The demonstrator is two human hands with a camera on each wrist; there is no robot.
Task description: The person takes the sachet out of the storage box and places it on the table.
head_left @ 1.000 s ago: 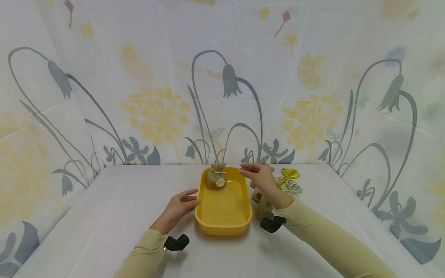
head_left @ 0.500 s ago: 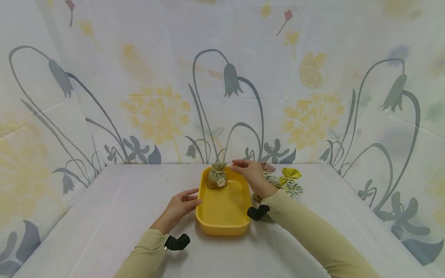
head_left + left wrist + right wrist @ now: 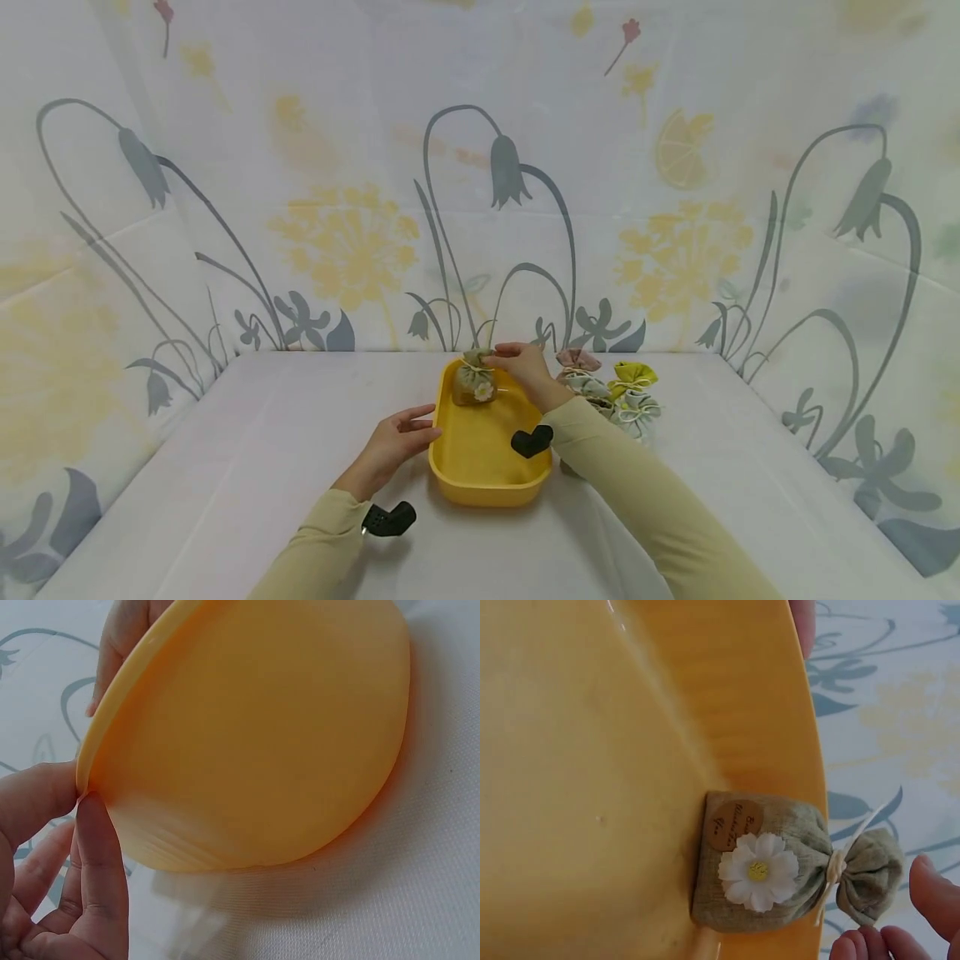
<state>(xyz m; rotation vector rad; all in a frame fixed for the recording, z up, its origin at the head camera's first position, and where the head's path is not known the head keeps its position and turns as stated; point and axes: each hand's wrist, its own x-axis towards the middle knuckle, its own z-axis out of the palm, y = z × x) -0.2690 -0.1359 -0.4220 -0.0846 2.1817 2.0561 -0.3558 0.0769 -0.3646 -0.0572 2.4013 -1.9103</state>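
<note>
A yellow plastic tub [image 3: 480, 450] stands on the white-covered table, and a small olive-green sachet [image 3: 757, 862] sits upright inside it at the far end. The sachet has a white daisy, a round brown tag and a cord tied round its neck. My left hand [image 3: 393, 442] pinches the tub's left rim between thumb and fingers [image 3: 101, 847]. My right hand [image 3: 528, 375] reaches over the tub to the sachet's gathered top. In the right wrist view, its fingertips [image 3: 859, 945] are right at the top's edge while the thumb stands apart from it.
Right of the tub several more sachets stand close together, among them a pink one [image 3: 577, 359], a yellow-green one [image 3: 633, 375] and a pale grey one [image 3: 637, 412]. My right sleeve [image 3: 622, 467] partly covers this group. A flower-printed cloth [image 3: 360, 167] hangs behind the table.
My right hand has moved left from beside the grouped sachets, across the tub to the olive-green sachet's top. The left hand has stayed at the tub's rim.
</note>
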